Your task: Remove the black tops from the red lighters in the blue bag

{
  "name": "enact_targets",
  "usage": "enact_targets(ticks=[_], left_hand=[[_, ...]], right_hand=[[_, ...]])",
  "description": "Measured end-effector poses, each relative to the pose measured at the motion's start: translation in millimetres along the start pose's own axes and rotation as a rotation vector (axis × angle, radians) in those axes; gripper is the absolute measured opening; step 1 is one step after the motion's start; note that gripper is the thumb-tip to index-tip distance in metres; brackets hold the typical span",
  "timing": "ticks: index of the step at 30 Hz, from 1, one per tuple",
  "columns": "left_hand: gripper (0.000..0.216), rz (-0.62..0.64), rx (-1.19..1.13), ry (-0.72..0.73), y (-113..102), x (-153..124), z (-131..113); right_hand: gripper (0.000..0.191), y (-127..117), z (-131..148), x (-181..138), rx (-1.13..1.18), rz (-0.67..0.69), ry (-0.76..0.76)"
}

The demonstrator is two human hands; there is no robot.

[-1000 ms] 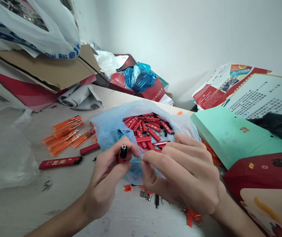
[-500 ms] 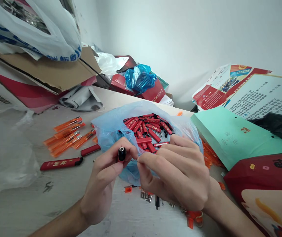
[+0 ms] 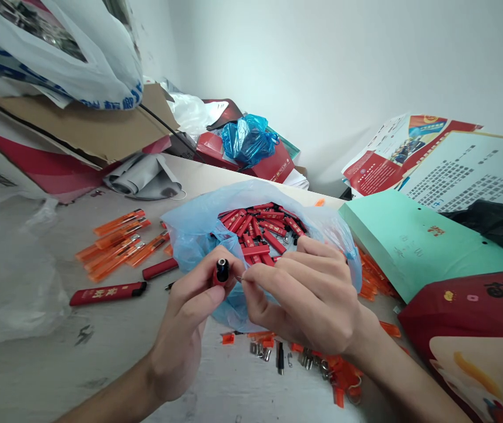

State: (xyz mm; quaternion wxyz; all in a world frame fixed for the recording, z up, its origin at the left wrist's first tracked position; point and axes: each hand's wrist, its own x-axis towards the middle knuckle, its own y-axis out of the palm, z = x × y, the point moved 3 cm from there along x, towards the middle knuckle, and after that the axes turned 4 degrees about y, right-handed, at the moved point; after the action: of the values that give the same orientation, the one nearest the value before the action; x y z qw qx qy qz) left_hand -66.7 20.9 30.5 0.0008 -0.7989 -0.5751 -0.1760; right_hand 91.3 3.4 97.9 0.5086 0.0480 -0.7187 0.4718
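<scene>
Between the thumb and fingers of my left hand (image 3: 189, 311) is a red lighter (image 3: 221, 271), its black end with a small metal hole turned toward me. Close beside it, my right hand (image 3: 304, 294) is closed in a pinch on something small and thin that I cannot make out. Behind both hands lies a pale blue plastic bag (image 3: 198, 220), open, with many red lighters (image 3: 273, 226) inside. On the left of the table rest a red lighter with gold characters (image 3: 108, 293) and another dark red lighter (image 3: 159, 269).
Orange transparent lighter bodies (image 3: 114, 249) lie at the left. Small metal caps (image 3: 260, 351), a black part (image 3: 280, 358) and orange pieces (image 3: 341, 376) are scattered in front. A green folder (image 3: 409, 241) and a red bag (image 3: 475, 305) stand right; clear plastic (image 3: 13, 276) lies left.
My right hand has shifted slightly left and down, uncovering more orange pieces and metal caps in front. The lighter in my left hand has tilted, showing more of its red body.
</scene>
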Motion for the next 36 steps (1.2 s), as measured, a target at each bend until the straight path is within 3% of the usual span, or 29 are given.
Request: enact_targets(ticks=[11, 18, 25, 36], left_hand=[[0.017, 0.031, 0.074, 0.017, -0.7, -2.3, 4.9], [0.021, 0.045, 0.204, 0.056, 2.8, -4.2, 2.2], [0.026, 0.060, 0.249, 0.025, 4.7, -3.0, 4.4], [0.026, 0.079, 0.336, 0.052, 5.0, 2.3, -1.0]], right_hand=[[0.030, 1.0, 3.1, -2.1, 0.005, -0.020, 0.021], [0.037, 3.0, 1.9, -0.8, -0.007, 0.097, 0.008], [0.035, 0.9, 3.1, -0.4, -0.096, 0.056, -0.029], [0.033, 7.4, -7.5, -3.9, -0.122, 0.118, -0.072]])
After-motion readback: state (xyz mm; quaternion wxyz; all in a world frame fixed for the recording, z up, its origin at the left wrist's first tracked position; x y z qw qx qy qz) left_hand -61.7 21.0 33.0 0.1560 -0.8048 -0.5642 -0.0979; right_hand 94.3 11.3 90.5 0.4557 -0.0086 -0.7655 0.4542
